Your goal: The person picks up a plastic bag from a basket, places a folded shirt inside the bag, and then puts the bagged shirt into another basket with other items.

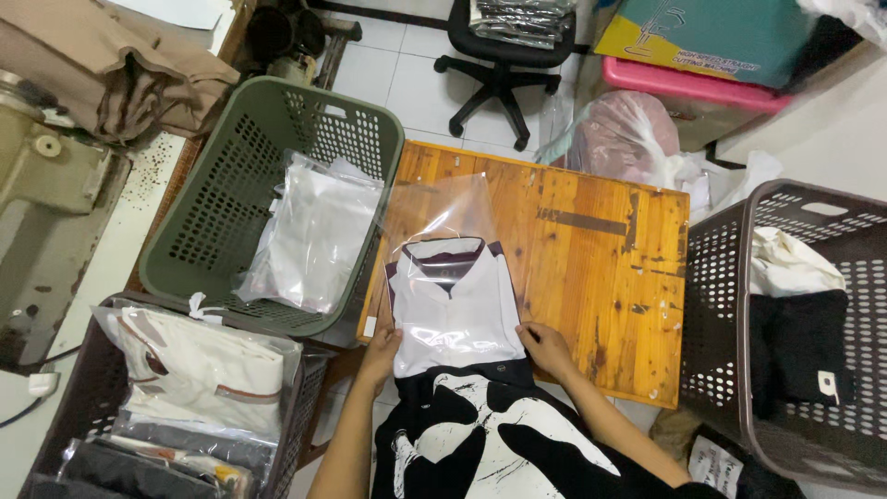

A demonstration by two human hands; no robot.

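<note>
Along the near edge of the wooden table (591,268), toward its left corner, a folded white shirt (455,310) with a dark collar lies partly inside a clear plastic bag (442,208). The shirt's long axis runs from the near edge toward the far edge, collar end pointing away from the person, and the bag's loose mouth end stretches on beyond the collar. The left hand (381,351) pinches the shirt's lower left corner at the table's edge, fingers curled over the fabric and bag. The right hand (547,348) rests with fingers spread flat on the lower right corner. Both hands sit at the shirt's near end, one on each side, about equally close, so the shirt lies straight ahead of them.

Left of the table, a green basket (222,185) holds flat white bagged packages (314,236). Nearer the person on the left, a dark basket (55,407) carries more bagged garments, white ones with brown trim on top. Off the table's right edge, a grey basket (730,305) holds loose white and black clothes, one with a small white tag. Beyond the far edge lie a pink-tinted plastic sack (619,134), a pink bin under a teal and yellow box (711,37), and a black office chair (504,65).
</note>
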